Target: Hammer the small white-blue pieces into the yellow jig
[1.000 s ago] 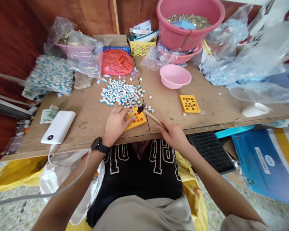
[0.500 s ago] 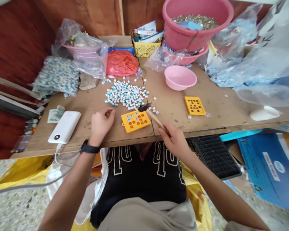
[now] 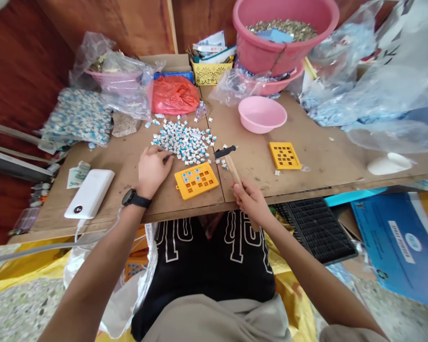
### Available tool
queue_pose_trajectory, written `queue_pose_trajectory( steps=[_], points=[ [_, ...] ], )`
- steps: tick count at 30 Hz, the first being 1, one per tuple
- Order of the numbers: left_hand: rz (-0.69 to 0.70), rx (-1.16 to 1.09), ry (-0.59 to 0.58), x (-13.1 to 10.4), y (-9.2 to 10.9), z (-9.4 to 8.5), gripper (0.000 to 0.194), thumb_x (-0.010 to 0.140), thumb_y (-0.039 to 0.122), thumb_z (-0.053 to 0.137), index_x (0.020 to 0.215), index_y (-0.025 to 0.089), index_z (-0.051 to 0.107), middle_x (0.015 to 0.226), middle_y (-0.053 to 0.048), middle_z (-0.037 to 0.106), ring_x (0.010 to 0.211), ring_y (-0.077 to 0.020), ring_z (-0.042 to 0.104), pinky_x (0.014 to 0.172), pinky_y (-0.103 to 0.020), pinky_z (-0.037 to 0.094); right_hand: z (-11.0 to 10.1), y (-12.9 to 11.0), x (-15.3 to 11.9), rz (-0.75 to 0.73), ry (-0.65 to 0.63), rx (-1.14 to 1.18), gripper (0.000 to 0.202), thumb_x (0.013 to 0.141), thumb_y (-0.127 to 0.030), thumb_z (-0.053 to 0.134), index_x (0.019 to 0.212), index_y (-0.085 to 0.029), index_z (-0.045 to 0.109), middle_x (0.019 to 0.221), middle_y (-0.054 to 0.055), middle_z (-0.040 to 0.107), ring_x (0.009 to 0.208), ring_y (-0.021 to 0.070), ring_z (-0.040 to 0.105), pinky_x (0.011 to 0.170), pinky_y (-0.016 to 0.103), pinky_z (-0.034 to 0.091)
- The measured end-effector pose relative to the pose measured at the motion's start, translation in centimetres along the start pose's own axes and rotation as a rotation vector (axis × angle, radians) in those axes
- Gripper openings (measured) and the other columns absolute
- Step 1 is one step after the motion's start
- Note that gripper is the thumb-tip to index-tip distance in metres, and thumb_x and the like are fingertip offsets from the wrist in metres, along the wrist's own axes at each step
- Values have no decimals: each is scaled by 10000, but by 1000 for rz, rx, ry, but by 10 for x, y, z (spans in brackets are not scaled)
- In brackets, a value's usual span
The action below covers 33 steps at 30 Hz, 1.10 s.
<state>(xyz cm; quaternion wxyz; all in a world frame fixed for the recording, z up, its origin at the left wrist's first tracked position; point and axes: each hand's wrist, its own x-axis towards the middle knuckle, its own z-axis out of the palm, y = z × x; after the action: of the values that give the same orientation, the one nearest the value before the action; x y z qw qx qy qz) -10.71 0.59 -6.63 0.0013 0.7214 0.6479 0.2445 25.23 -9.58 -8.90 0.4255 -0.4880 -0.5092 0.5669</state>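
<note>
My right hand (image 3: 251, 202) is wrapped round the wooden handle of a small hammer (image 3: 234, 170). Its dark head is raised just right of a yellow tray (image 3: 196, 183) with square slots. Several of those slots hold small white-and-blue pieces; others look vacant. My left hand (image 3: 154, 168), with a black watch at the wrist, rests left of the tray at the near edge of a heap of white-and-blue pieces (image 3: 185, 140). Its fingers are curled, and whatever may be between them is hidden.
A second yellow slotted tray (image 3: 284, 156) lies to the right. Behind it stand a pink bowl (image 3: 262, 124) and a large pink tub (image 3: 281, 57). On the left are a white power bank (image 3: 90, 194) with its cable and a bag of pieces (image 3: 78, 116). A red bag (image 3: 174, 95) sits behind the heap.
My left hand has moved up towards the heap. The hammer has lifted away from the yellow tray and swung to the right, its handle now more upright. The view has shifted slightly.
</note>
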Motion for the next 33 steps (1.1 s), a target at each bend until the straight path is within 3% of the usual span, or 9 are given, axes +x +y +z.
queue_pose_trajectory(
  steps=[5, 9, 12, 20, 24, 30, 33],
  points=[
    [62, -98, -34, -5, 11, 0, 323, 1126, 371, 588, 1180, 269, 889, 1261, -117, 840, 1218, -342, 721, 1180, -553, 530, -2, -2, 0, 1, -22, 1, 575, 1016, -821, 743, 1068, -260, 631, 714, -73, 465, 527, 104, 347, 419, 231, 258],
    [150, -274, -23, -15, 37, -9, 264, 1123, 416, 667, 1138, 255, 877, 1183, -91, 869, 1109, -298, 773, 1096, -475, 583, -4, -1, -1, 7, -25, 4, 576, 1018, -826, 738, 1075, -261, 639, 721, -69, 475, 531, 107, 359, 422, 235, 270],
    [212, -284, -52, -20, 60, -12, 269, 1135, 420, 673, 1136, 244, 876, 1150, -91, 864, 1076, -290, 773, 1059, -457, 586, -3, -2, -1, 18, -22, 28, 592, 1000, -836, 755, 1074, -260, 640, 708, -77, 455, 528, 103, 344, 419, 233, 251],
    [235, -125, -119, -25, 96, 14, 308, 1160, 381, 654, 974, 232, 850, 1050, -110, 823, 1067, -313, 711, 995, -473, 561, -2, -7, -1, 23, -33, 51, 618, 967, -847, 794, 1057, -258, 629, 691, -85, 444, 521, 98, 344, 415, 232, 243],
    [236, -42, -137, -27, 100, 15, 324, 1161, 364, 625, 945, 224, 822, 1050, -138, 792, 1122, -349, 677, 1035, -515, 556, -2, -7, -1, 18, -27, 52, 606, 972, -840, 786, 1049, -261, 623, 684, -89, 437, 513, 97, 343, 417, 235, 248],
    [347, -69, -236, -28, 94, 1, 192, 1114, 345, 654, 1080, 233, 806, 1156, -146, 781, 1227, -377, 647, 1134, -548, 546, -2, -5, -2, 21, -11, 36, 581, 987, -829, 757, 1056, -268, 620, 704, -79, 455, 519, 104, 347, 424, 243, 234],
    [310, -90, -247, -30, 94, -2, 180, 1085, 294, 624, 1083, 232, 793, 1132, -141, 779, 1208, -373, 655, 1135, -551, 553, -3, -4, -2, 19, -12, 26, 591, 988, -839, 751, 1064, -267, 626, 715, -73, 469, 531, 107, 367, 430, 240, 252]
  ],
)
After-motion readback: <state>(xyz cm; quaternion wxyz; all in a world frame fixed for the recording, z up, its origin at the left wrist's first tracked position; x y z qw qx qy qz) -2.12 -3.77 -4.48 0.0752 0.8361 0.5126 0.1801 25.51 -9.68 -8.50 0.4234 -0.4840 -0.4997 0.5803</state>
